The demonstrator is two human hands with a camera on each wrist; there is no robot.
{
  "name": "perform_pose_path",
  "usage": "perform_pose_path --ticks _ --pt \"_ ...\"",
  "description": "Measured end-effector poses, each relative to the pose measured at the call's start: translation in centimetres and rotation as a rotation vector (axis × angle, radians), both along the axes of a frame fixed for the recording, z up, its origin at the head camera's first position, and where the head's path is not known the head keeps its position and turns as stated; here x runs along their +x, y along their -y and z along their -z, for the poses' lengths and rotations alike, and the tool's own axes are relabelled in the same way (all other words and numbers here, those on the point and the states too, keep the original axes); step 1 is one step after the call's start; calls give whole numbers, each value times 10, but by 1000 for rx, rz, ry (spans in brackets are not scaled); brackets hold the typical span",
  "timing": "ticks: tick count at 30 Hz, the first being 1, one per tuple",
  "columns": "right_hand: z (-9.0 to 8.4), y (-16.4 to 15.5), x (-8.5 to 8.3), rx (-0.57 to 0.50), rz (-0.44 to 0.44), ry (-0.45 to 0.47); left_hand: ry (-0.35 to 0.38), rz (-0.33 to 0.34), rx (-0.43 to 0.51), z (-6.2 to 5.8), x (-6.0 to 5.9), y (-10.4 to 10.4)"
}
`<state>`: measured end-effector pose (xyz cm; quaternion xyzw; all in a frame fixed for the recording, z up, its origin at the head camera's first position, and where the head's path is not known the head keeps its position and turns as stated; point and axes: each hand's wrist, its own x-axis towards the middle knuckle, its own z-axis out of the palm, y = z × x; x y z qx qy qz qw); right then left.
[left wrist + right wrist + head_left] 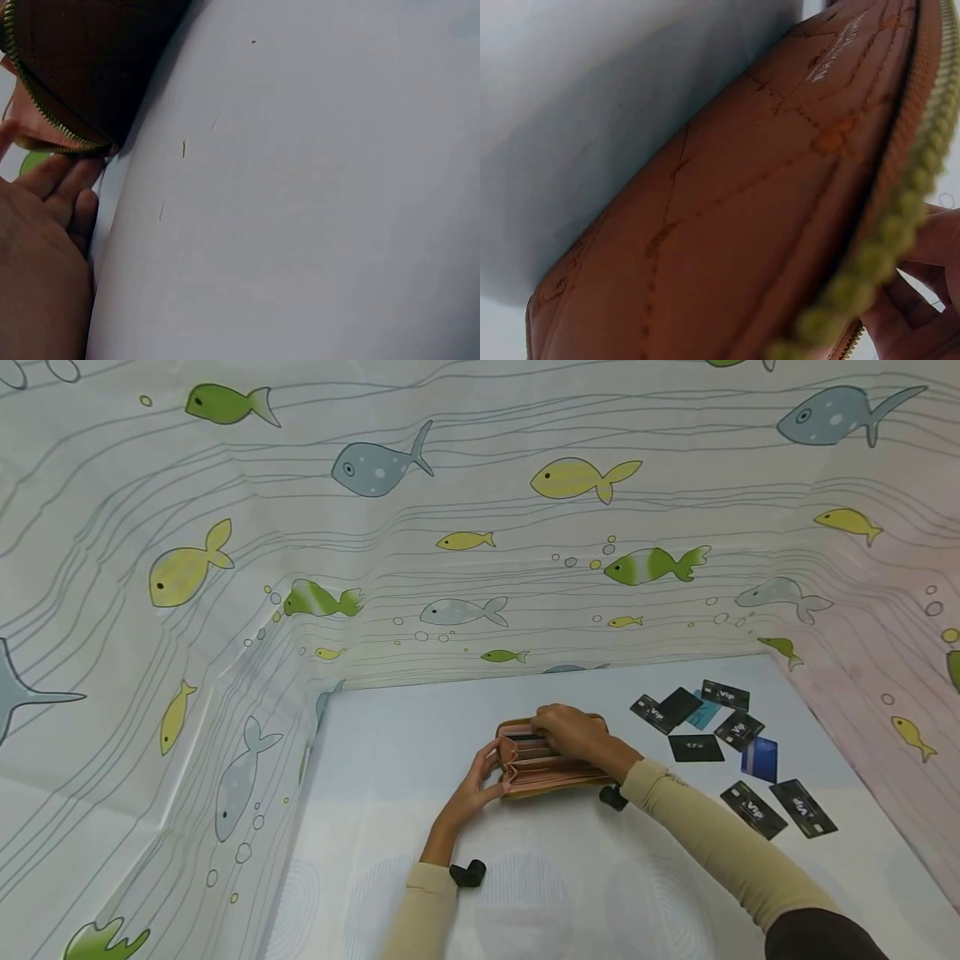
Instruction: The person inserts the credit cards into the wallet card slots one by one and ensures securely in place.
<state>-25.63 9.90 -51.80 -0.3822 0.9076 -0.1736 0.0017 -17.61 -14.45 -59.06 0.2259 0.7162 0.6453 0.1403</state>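
Observation:
A brown zip-around wallet [555, 776] lies spread on the table, its pinkish folds and card slots facing up. My left hand [474, 787] grips its left end, thumb at the front edge and fingers at the far side. Over the far right part of the wallet is my right hand [572, 732], fingers bent down at the slots. A dark card edge [527, 737] shows in a slot beside those fingers; I cannot tell whether they pinch it. The right wrist view shows the wallet's quilted outside [727, 225] and brass zip [900, 232] up close.
Several black cards [753, 810] marked VIP lie scattered at the right of the table [420, 727], some overlapping. Among them are a light blue card [703, 714] and a dark blue card [760, 760]. A fish-patterned sheet [480, 568] rises behind and along both sides.

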Motion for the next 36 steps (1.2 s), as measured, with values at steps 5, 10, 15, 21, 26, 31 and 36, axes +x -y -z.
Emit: perform_pose_path --ticks 5,10,15,21,26,31,36 --pt "1 3 0 18 -11 2 -26 -19 -5 16 -4 1" --pt "6 6 0 55 -21 -25 6 1 -18 -4 2 1" --pt "9 7 2 66 -6 -37 4 5 -26 -4 2 1" --pt "12 6 2 52 -28 -53 10 -27 -39 22 -4 1" --pt "13 6 3 53 -32 -93 -11 -32 -30 31 -7 2" --pt "12 6 6 51 -11 -114 -65 -25 -6 34 -9 3" --pt "15 7 9 55 28 -137 -117 -22 -29 35 -8 4"
